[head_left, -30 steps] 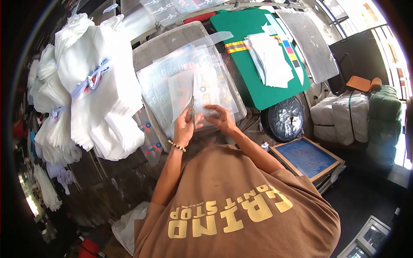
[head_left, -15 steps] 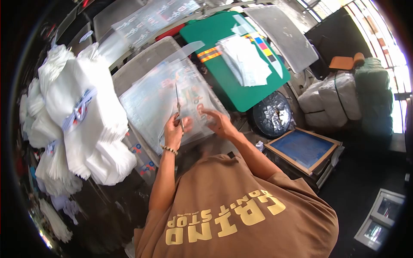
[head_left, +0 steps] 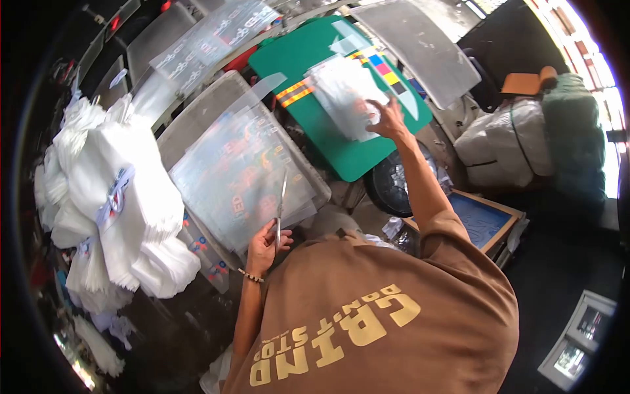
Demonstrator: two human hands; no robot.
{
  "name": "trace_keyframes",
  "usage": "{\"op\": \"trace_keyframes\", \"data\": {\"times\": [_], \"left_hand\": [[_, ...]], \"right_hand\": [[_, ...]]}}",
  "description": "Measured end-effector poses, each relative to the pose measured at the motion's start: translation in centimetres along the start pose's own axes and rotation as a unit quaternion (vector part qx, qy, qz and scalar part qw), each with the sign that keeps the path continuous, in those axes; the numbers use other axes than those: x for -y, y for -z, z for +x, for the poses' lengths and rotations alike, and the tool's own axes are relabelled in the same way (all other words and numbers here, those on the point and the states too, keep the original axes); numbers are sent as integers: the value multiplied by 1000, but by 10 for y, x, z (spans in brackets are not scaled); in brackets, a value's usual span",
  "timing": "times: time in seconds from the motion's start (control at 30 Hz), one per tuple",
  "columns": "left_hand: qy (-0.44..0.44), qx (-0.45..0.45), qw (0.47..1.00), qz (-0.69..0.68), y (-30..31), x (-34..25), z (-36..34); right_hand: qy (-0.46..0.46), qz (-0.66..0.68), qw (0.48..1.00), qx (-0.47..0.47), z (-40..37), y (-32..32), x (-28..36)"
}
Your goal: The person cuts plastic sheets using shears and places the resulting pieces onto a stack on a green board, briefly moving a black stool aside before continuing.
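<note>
My left hand (head_left: 266,244) is closed around the handles of a pair of scissors (head_left: 281,203), whose blades point away from me over the near edge of a pile of printed translucent plastic sheets (head_left: 223,171). My right hand (head_left: 388,120) reaches over the right edge of a stack of white plastic bags (head_left: 341,92), its thumb and fingers apart. Whether the fingertips touch the top bag is hard to tell. The bags lie fanned out on a green board (head_left: 357,161) marked with striped tape.
Bundles of white bags (head_left: 141,210) hang at my left. A round dark container (head_left: 387,187) and a wood-framed blue screen (head_left: 479,220) stand at right, with wrapped bales (head_left: 505,141) beyond. Grey boards (head_left: 420,52) and more printed sheets (head_left: 213,39) lie farther off.
My right hand has moved from above the printed sheets to the white bags on the green board. The left hand, still holding the scissors, has drawn back towards me. The view has shifted slightly.
</note>
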State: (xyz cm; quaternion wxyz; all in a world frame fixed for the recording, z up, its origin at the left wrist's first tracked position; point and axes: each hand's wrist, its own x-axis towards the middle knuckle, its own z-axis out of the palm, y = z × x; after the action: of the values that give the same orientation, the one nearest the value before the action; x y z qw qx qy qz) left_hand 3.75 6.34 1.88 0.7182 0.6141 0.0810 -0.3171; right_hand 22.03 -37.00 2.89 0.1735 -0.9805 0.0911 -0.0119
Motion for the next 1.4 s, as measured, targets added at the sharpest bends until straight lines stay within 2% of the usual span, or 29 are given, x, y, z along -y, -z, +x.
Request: {"op": "trace_keyframes", "data": {"times": [0.07, 0.1, 0.13, 0.17, 0.2, 0.23, 0.27, 0.3, 0.37, 0.47, 0.5, 0.57, 0.63, 0.77, 0.83, 0.87, 0.93, 0.97, 1.0, 1.07, 1.1, 1.13, 1.17, 1.23, 1.3, 1.33, 1.37, 1.4], "left_hand": [[10, -8, 1000, -7, 3, -9, -14], [-1, -31, 999, -31, 4, -12, -21], [-10, -52, 997, -54, 6, -14, -29], [-40, -107, 992, -60, 5, -19, -31], [-38, -114, 991, -56, 11, -18, -26], [-74, -232, 967, 81, 23, -12, -18], [-106, -341, 909, 216, 37, -4, -8], [-104, -346, 906, 219, 54, 6, 3], [-180, -469, 820, 274, 82, 23, 26], [-130, -472, 810, 323, 86, 27, 33], [-90, -490, 781, 376, 67, 13, 30], [-87, -492, 767, 403, 57, 12, 31], [-94, -492, 747, 437, 58, 13, 31], [-129, -498, 765, 387, 86, 28, 31], [-101, -466, 813, 335, 88, 22, 30], [-108, -463, 814, 333, 87, 16, 30], [-60, -433, 855, 277, 85, 10, 25], [-75, -417, 869, 258, 88, 13, 24], [-79, -404, 874, 259, 93, 17, 24], [-73, -405, 880, 238, 104, 28, 21], [-109, -401, 891, 183, 109, 33, 18], [-144, -395, 898, 126, 111, 38, 16], [-141, -380, 905, 130, 109, 37, 12], [-127, -414, 895, 109, 101, 26, -2], [-119, -413, 896, 114, 86, 20, -10], [-113, -416, 894, 123, 82, 19, -15], [-101, -416, 896, 115, 85, 24, -16], [-101, -414, 897, 119, 85, 26, -14]], "right_hand": [[65, -32, 976, -207, -7, -12, 17], [57, 36, 972, -227, -9, -24, 39], [80, 229, 949, -203, -20, -42, 67], [113, 251, 959, -72, -36, -68, 95], [79, 278, 953, 91, -54, -83, 138], [90, 291, 937, 173, -76, -86, 176], [141, 300, 923, 193, -96, -109, 205], [157, 262, 935, 180, -111, -131, 231], [179, 221, 944, 169, -123, -147, 261], [181, 176, 950, 185, -130, -146, 279], [188, 164, 955, 157, -134, -146, 281], [202, 149, 959, 133, -140, -153, 285], [202, 150, 965, 67, -145, -167, 292], [158, 222, 961, 57, -143, -194, 308], [113, 400, 908, 47, -136, -193, 309], [114, 398, 910, 40, -133, -194, 309], [0, 487, 857, 170, -129, -204, 316], [42, 463, 880, 91, -129, -210, 319], [58, 442, 891, 84, -127, -196, 321], [84, 497, 856, 114, -125, -196, 320], [71, 495, 860, 104, -120, -182, 313], [126, 482, 865, 60, -115, -169, 307], [180, 464, 867, 16, -111, -151, 299], [192, 473, 859, -40, -79, -116, 259], [248, 402, 872, -129, -35, -65, 191], [192, 466, 858, -99, -19, -33, 162], [258, 432, 848, -163, 12, -35, 123], [193, 426, 876, -118, 32, -26, 86]]}}
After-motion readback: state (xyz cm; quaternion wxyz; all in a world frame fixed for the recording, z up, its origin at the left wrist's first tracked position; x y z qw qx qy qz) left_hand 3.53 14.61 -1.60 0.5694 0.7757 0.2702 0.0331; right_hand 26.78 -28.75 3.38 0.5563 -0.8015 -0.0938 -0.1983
